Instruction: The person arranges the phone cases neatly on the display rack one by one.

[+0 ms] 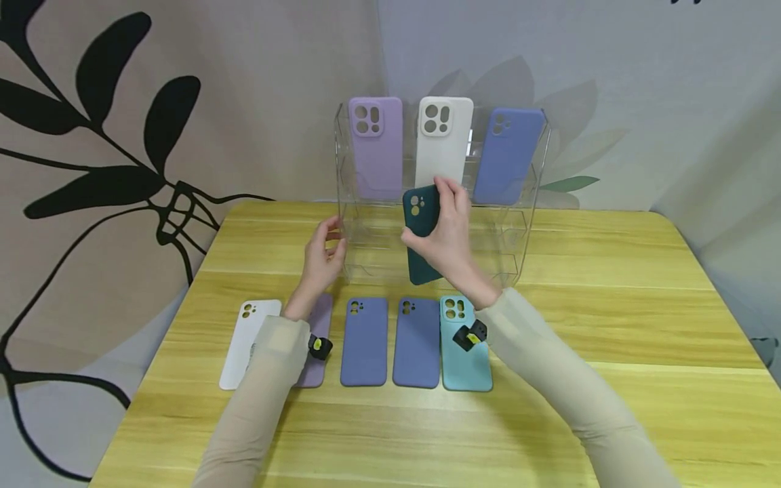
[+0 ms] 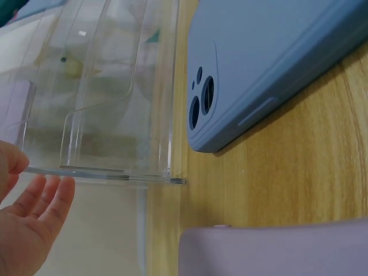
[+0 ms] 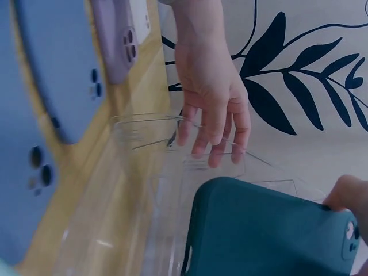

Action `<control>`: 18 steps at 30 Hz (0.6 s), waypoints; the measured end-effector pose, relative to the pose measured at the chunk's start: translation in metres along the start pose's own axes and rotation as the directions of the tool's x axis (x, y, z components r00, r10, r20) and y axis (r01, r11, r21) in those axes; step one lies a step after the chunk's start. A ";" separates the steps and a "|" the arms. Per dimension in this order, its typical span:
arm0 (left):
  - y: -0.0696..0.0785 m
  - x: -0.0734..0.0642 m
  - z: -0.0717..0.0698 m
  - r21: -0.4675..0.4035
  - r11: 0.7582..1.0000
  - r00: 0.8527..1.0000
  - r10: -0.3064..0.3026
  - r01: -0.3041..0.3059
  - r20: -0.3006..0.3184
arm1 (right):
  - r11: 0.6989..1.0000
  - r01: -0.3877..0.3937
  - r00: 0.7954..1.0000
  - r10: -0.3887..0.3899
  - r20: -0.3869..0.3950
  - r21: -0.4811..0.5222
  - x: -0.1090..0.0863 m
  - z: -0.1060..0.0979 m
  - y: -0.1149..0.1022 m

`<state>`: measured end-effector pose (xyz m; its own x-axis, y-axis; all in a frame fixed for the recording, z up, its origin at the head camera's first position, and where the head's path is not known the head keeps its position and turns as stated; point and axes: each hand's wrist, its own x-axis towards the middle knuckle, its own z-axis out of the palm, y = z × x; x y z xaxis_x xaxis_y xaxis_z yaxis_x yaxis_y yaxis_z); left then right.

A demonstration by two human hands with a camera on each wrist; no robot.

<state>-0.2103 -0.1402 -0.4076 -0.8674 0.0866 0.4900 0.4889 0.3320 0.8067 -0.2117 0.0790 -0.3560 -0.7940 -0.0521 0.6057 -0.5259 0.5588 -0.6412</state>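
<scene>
My right hand [image 1: 448,227] grips a dark green phone case [image 1: 421,268] by its edges, thumb on one side and fingers at the top. It holds the case tilted upright in front of a clear acrylic display stand [image 1: 366,237]. At the stand's left side, my left hand [image 1: 323,257] pinches the side panel, thumb and fingers on either face of it in the left wrist view. On the upper tier lean a purple case [image 1: 378,159], a white case [image 1: 445,152] and a blue case [image 1: 509,156]; the green case overlaps the white one's lower end.
A row of cases lies on the wooden table [image 1: 610,379] before the stand: white [image 1: 234,359], purple [image 1: 317,366] partly under my left sleeve, two blue-grey cases [image 1: 364,346] and a turquoise case [image 1: 466,369] partly behind my right wrist camera. A wall stands behind.
</scene>
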 end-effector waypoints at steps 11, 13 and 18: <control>0.000 0.000 0.000 -0.011 1.000 1.000 -0.013 0.013 -0.005 | 0.994 0.090 0.982 -0.080 -0.169 0.056 0.041 0.034 -0.013; 0.000 0.000 0.000 -0.011 1.000 1.000 -0.011 0.011 -0.006 | 0.995 0.085 0.981 -0.073 -0.180 0.058 0.046 0.040 -0.014; 0.000 0.000 0.000 -0.014 1.000 1.000 -0.013 0.013 -0.007 | 0.998 0.023 0.978 -0.012 -0.208 0.052 0.054 0.056 -0.013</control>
<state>-0.2105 -0.1405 -0.4072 -0.8732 0.0751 0.4816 0.4786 0.3200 0.8177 -0.2643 0.0226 -0.3412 -0.7066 0.1148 0.6982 -0.5596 0.5132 -0.6507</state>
